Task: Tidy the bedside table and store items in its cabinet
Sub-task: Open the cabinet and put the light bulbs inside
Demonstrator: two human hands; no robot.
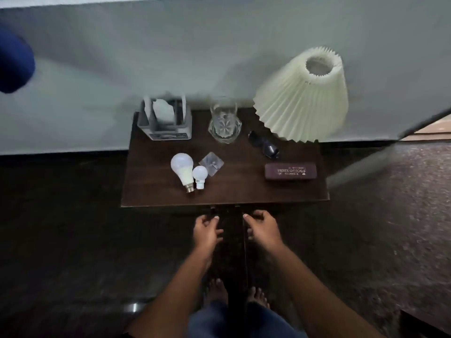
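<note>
The dark wooden bedside table [151,186] stands against the wall. On it lie a large white bulb [181,168], a small white bulb [200,175], a clear square hook pad [211,163], a brown spectacle case [290,171] and dark sunglasses [264,145]. My left hand [207,231] hovers below the table's front edge with its fingers curled and nothing visible in it. My right hand [264,230] is beside it, thumb and fingers on the thin edge of the cabinet door [244,254], which juts toward me. The cabinet's inside is too dark to see.
At the back of the table stand a grey tissue holder [164,123], a cut-glass tumbler [224,125] and a pleated cream lamp shade [305,98]. My bare feet [236,293] are on the dark floor. A blue object [14,62] is at the far left.
</note>
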